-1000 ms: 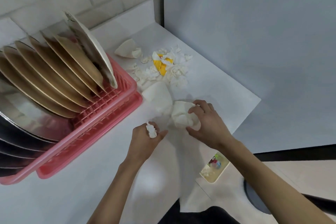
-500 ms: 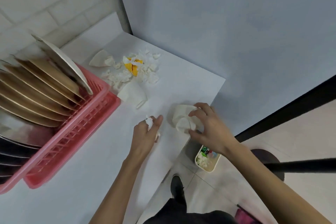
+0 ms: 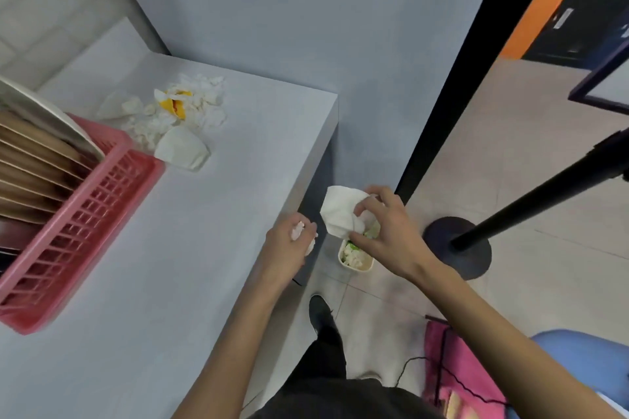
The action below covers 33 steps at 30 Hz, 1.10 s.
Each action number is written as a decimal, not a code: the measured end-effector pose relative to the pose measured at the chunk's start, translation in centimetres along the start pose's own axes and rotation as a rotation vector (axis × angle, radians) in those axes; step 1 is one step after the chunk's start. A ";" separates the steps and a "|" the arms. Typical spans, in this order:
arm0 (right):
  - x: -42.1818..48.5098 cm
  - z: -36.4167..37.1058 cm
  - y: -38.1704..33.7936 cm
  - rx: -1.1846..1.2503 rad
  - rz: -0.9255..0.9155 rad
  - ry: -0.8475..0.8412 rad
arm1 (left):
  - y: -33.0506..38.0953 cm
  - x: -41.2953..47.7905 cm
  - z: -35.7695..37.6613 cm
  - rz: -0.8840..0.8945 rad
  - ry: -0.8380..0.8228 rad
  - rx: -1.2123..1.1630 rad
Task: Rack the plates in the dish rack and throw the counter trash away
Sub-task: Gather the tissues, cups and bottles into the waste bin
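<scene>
My right hand (image 3: 388, 235) grips a crumpled white paper cup (image 3: 338, 214) out past the counter's right edge, above a small cream trash bin (image 3: 355, 258) on the floor. My left hand (image 3: 291, 243) pinches a small white paper scrap (image 3: 297, 231) at the counter edge. A pink dish rack (image 3: 85, 214) at the left holds several plates (image 3: 37, 153) standing on edge. A pile of white and yellow paper trash (image 3: 180, 105) and another crushed white cup (image 3: 182, 148) lie on the white counter (image 3: 204, 231) near the back.
A grey wall stands behind the counter, tiled wall at the far left. On the floor to the right are a black stand with round base (image 3: 457, 245), a pink bag (image 3: 452, 371) and a blue seat (image 3: 585, 360). My shoe (image 3: 320, 313) is beside the counter.
Both hands have moved right, off the counter's middle to its edge. My right hand has carried the crumpled cup out over the floor bin. The view has swung right.
</scene>
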State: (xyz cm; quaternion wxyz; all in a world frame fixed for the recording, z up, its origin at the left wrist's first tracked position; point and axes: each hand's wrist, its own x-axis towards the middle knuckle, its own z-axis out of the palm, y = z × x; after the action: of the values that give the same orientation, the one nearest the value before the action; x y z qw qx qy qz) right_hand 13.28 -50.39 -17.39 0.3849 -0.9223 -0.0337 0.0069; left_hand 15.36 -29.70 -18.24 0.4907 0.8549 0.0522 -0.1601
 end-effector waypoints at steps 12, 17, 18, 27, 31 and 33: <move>-9.2 2.1 7.0 0.006 0.229 -0.022 | -2.9 -4.4 6.8 -0.043 -0.135 -0.002; -9.9 3.8 9.8 0.004 0.309 -0.059 | -4.9 -2.7 8.9 -0.029 -0.155 0.091; -9.8 4.1 10.4 0.000 0.326 -0.065 | -5.4 -2.3 9.3 -0.047 -0.170 0.086; -6.3 7.9 17.4 -0.032 0.441 -0.078 | -10.4 5.7 13.9 -0.147 -0.313 0.094; -4.0 11.1 21.6 -0.025 0.474 -0.088 | -14.2 10.6 17.0 -0.183 -0.331 0.084; -3.0 13.1 24.1 -0.021 0.496 -0.093 | -16.7 13.2 18.9 -0.172 -0.334 0.075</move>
State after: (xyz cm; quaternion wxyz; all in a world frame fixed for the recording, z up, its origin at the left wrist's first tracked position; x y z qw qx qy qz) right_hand 11.12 -58.19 -43.79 0.3600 -0.9050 0.1758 0.1430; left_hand 19.53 -38.26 -45.08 0.4448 0.8265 0.0371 -0.3429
